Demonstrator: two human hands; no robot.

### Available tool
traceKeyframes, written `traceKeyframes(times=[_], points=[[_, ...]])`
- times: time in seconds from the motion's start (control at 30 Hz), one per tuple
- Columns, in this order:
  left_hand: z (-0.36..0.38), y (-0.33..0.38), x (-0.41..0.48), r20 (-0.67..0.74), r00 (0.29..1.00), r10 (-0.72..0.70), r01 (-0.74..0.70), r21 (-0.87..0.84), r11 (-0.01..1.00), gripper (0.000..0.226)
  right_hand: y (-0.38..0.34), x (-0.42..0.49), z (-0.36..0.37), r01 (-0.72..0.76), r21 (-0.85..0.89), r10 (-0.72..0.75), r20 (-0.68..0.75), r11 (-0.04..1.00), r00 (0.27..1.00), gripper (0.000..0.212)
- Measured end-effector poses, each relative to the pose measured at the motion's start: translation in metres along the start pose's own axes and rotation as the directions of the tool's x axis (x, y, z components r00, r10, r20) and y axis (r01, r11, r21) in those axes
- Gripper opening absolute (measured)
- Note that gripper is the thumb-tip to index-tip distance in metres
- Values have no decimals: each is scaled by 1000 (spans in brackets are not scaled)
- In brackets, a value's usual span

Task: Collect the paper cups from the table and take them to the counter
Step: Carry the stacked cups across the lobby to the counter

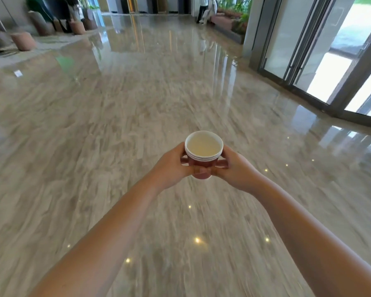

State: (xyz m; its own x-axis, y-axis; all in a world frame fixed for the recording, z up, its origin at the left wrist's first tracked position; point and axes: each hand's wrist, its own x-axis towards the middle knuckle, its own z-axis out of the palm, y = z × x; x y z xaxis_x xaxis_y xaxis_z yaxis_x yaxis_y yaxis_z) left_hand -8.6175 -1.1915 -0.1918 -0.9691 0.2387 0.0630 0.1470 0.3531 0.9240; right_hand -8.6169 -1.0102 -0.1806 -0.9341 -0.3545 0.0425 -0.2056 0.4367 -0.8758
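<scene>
A nested stack of red paper cups [202, 156] with white rims is held upright in front of me, above a polished marble floor. The top cup holds a pale liquid. My left hand [171, 168] wraps the stack from the left and my right hand [234, 170] from the right. The fingers of both hands meet around the lower part of the stack. No table or counter is in view.
The glossy marble floor [137, 103] stretches ahead. Glass doors [321, 61] line the right side. Round stools and seats [23, 40] stand at the far left. A person [204, 9] stands far off by planters [234, 18] at the back.
</scene>
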Motion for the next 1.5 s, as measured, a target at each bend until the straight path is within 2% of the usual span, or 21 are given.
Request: traceKeyframes(times=[0.1, 0.3, 0.57, 0.73, 0.9, 1.13, 1.27, 1.5], points=[[-34, -15, 83, 6, 1000, 3, -3, -2, 1000, 69, 6, 88, -16, -1, -6, 1, -12, 1000, 1000, 62], [-84, -49, 253, 12, 1000, 17, -17, 18, 1000, 72, 38, 262, -52, 0, 3, 0, -16, 1000, 1000, 63], [-154, -88, 494, -36, 999, 18, -17, 22, 1000, 64, 77, 511, -114, 29, 8, -30, 23, 1000, 999, 62], [-203, -105, 625, -30, 1000, 6, -5, 26, 1000, 70, 87, 648, -145, 29, 15, -30, 31, 999, 999, 66], [-255, -144, 760, -26, 1000, 5, -4, 18, 1000, 63, 109, 795, -161, 27, 16, -27, 45, 1000, 999, 63], [-347, -199, 968, -19, 1000, 8, -8, 35, 999, 66, 134, 1021, -182, 25, -7, -25, 11, 1000, 1000, 61], [-395, -215, 1085, 20, 1000, 11, -12, 44, 999, 59, 143, 1139, -201, 23, 26, -22, -12, 999, 1000, 58], [-441, -251, 1282, 34, 999, 26, -28, 66, 997, 64, 185, 1334, -254, 27, 2, -27, -40, 1000, 999, 60]])
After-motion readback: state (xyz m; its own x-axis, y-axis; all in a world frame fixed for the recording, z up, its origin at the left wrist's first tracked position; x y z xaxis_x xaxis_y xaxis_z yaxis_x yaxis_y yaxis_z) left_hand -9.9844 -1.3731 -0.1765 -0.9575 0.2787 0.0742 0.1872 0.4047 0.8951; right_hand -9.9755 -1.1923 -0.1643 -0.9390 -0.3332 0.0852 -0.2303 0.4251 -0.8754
